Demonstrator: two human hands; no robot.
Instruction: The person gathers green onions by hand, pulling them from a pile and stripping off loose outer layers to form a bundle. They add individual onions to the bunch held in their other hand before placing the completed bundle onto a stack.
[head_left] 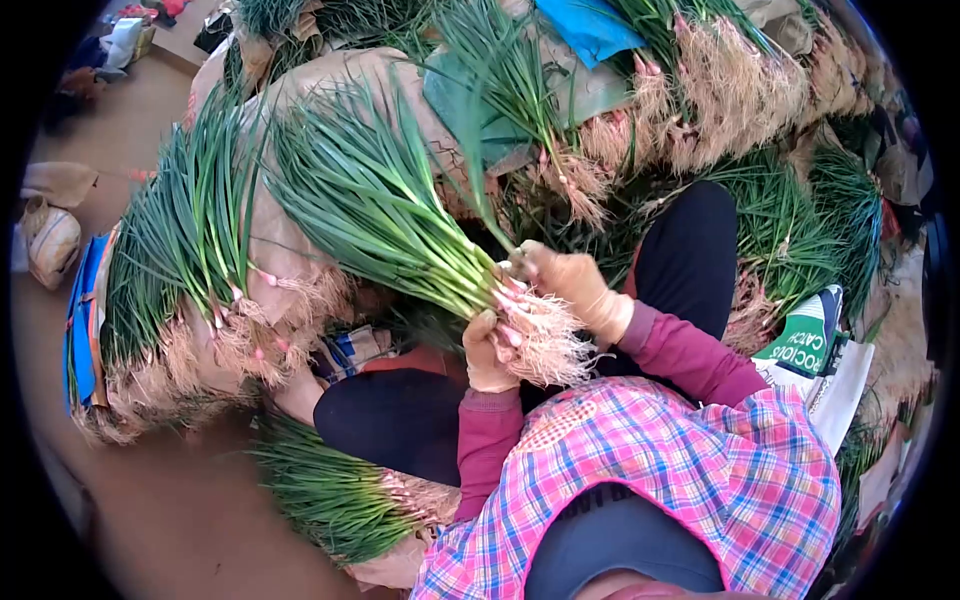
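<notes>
A thick bunch of spring onions (400, 225) lies slanted in front of me, leaves to the upper left, pinkish bulbs and pale stringy roots (545, 335) toward my lap. My left hand (488, 355) is closed round the bulb end from below, thumb up. My right hand (575, 285) wears what looks like a thin tan glove and pinches at the upper side of the bulbs. A single blurred spring onion stalk (477, 165) runs up from its fingertips. The right fingertips are partly hidden behind the hand.
More spring onions (195, 230) lie in a row on sacking at the left, and others (730, 90) are piled along the back. A bundle (340, 490) rests beside my left leg. A green and white printed bag (805, 340) is at my right; brown floor (170, 500) shows lower left.
</notes>
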